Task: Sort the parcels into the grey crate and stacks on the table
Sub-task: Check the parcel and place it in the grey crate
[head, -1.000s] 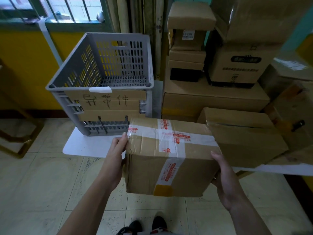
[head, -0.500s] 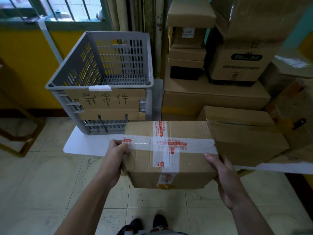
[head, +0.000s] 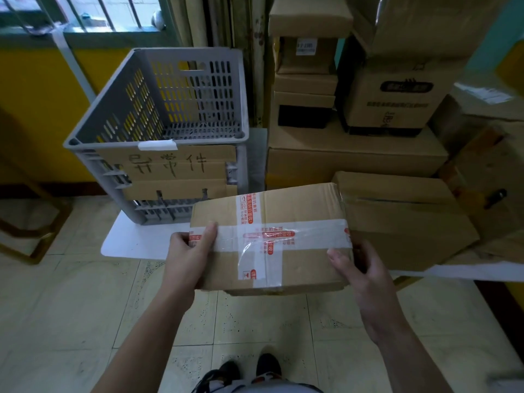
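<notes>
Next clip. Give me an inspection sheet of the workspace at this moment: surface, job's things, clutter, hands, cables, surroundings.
Surface: white table, bearing the crate and boxes.
Job's things: taped parcel held off the table at its near edge; grey crate upright on the table's left, no parcel visible inside, handwritten cardboard sign on its front; stacked cardboard boxes on the right.
Clutter: nothing seen.
Grippers: left hand grips the parcel's left end, thumb on top; right hand holds its right end.
Cables: nothing seen.
Surroundings: tiled floor, yellow wall, barred window; the person's shoes below.
</notes>
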{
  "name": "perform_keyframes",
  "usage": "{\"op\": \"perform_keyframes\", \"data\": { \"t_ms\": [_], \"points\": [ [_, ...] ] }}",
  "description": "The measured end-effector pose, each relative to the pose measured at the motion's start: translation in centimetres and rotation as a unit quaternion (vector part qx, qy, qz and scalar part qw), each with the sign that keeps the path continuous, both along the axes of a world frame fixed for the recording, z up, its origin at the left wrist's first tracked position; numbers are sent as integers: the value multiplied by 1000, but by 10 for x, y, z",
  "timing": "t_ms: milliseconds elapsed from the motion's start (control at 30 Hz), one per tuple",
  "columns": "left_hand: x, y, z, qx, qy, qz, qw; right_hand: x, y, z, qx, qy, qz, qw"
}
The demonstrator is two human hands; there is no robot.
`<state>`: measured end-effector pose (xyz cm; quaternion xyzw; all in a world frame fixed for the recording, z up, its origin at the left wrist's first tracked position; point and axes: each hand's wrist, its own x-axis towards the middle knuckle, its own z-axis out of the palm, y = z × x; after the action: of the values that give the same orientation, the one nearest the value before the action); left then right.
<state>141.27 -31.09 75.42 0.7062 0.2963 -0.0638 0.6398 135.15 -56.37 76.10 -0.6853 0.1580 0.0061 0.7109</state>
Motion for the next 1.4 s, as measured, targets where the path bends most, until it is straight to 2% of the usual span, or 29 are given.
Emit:
{"op": "perform_keyframes", "data": {
  "t_ms": [167, 300, 367, 533, 867, 1133, 1400],
  "points": [
    [2, 3, 0, -1, 0, -36, 999, 3, -6, -4, -19, 23, 20, 999],
    [3, 12, 4, -67, -28, -50, 996, 3, -13, -7, 27, 55, 12, 998],
    [4, 15, 7, -82, -28, -54, 995, 4, -12, -7, 22, 53, 1, 998],
    [-1, 11, 8, -77, -35, -53, 995, 7, -9, -12, 6, 63, -27, 998],
    [3, 5, 10, -36, -35, -34, 998, 7, -10, -5, 78, 67, -67, 992],
    [5, 7, 3, -40, -41, -43, 997, 6, -12, -6, 40, 40, -55, 997],
    [7, 19, 3, -48, -25, -41, 998, 3, -14, -7, -21, 30, 21, 999]
  ]
}}
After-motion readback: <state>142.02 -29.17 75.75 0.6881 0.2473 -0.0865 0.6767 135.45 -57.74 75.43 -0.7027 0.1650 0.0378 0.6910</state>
